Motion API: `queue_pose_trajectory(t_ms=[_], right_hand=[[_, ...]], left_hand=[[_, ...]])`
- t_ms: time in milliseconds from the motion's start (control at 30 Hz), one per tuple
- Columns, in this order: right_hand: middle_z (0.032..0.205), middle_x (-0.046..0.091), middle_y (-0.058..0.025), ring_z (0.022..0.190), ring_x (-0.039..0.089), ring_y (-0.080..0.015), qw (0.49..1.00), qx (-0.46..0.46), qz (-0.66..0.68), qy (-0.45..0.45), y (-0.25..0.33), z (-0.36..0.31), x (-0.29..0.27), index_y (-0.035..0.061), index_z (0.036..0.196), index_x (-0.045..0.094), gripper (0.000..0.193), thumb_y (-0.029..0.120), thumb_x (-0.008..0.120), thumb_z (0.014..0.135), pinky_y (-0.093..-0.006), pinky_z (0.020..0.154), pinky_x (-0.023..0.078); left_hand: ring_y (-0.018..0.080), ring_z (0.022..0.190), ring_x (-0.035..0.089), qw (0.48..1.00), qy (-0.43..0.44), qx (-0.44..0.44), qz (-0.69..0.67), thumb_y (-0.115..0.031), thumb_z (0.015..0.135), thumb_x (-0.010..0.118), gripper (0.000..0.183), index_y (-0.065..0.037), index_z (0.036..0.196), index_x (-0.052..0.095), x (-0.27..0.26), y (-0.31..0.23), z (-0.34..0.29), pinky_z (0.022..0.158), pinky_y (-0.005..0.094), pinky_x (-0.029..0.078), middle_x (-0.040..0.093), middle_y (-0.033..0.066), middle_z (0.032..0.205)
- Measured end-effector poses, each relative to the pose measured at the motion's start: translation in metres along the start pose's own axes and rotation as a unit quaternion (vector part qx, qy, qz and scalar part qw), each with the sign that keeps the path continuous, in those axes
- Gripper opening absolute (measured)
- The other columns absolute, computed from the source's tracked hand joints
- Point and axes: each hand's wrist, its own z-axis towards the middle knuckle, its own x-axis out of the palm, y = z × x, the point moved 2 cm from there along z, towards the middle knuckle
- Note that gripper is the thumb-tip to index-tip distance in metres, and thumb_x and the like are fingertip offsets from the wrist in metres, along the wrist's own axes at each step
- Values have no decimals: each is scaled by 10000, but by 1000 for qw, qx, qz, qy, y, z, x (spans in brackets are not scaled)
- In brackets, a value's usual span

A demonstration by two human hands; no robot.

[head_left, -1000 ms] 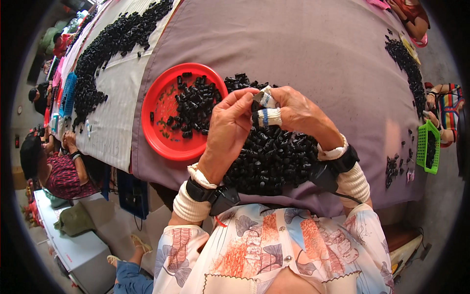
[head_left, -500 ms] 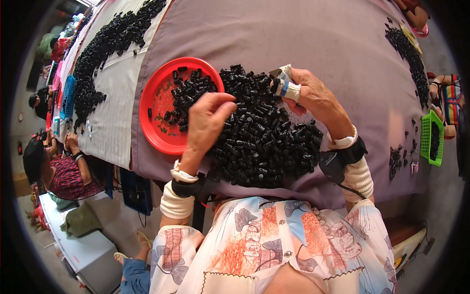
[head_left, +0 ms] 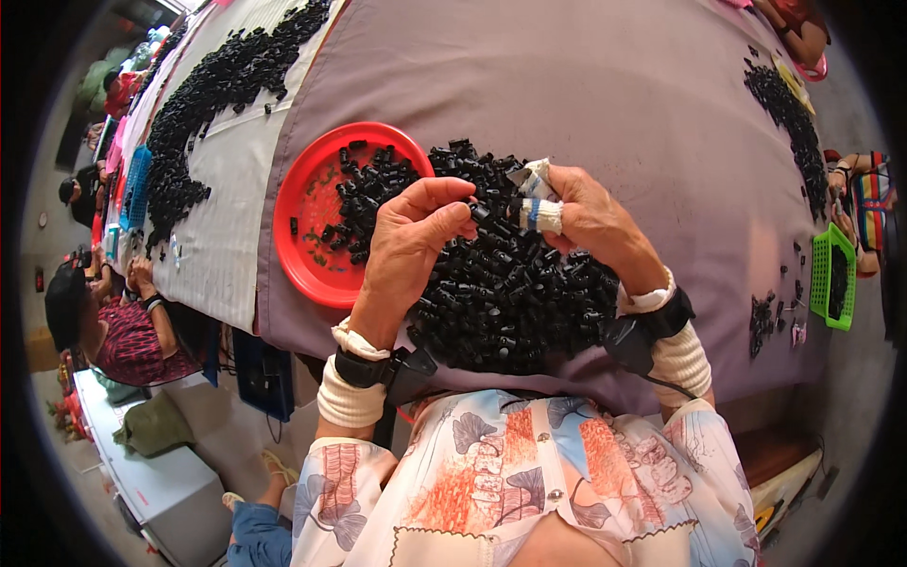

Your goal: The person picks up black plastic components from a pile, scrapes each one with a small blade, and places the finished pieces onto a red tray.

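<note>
A heap of small black cylindrical parts (head_left: 510, 312) lies on the cloth in front of me. Over its left side my left hand (head_left: 406, 246) pinches thumb and fingers together, with a small black part (head_left: 480, 211) at the tips. Facing it from the right is my right hand (head_left: 595, 215), its fingers curled and some wrapped in white cloth bands (head_left: 541, 215). A thin grey blade-like piece (head_left: 517, 178) juts from these fingers; its grip is mostly hidden. Left of the heap, a round red tray (head_left: 295, 203) holds more black parts and scattered greenish bits.
A mauve cloth (head_left: 642, 94) covers my table. On the pale table (head_left: 227, 170) at left lies a long band of black parts (head_left: 179, 142). At right are another band (head_left: 789, 113) and a green basket (head_left: 818, 283). Other people sit along both sides.
My left hand has moved right and slightly down from the tray's edge, and its fingertips are now close to my right hand. The right hand has shifted slightly down and left.
</note>
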Motion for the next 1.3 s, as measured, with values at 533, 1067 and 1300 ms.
queue_pose_trajectory(t_ms=[533,1067,1300], right_hand=[[554,478,8,446,435,-63,998,-41,45,-7,19,-6,16,10,787,531,112,120,548,799,-223,392,316],[567,485,12,449,439,-59,996,-20,91,-2,-1,-4,15,32,840,534,171,198,576,826,-200,394,328],[587,495,2,456,447,-62,995,-36,92,-11,6,-4,16,15,798,528,112,120,569,803,-219,392,333]], left_hand=[[88,683,571,997,-23,20,-65,-113,853,601,204,16,1011,607,21,-10,-1,649,228,480,610,32,787],[75,678,559,997,-34,14,-74,-100,840,614,207,2,1020,608,26,-4,0,634,207,466,616,27,802],[99,749,587,994,-41,-5,-101,-61,837,602,262,5,1089,569,28,2,4,681,233,490,627,54,898]])
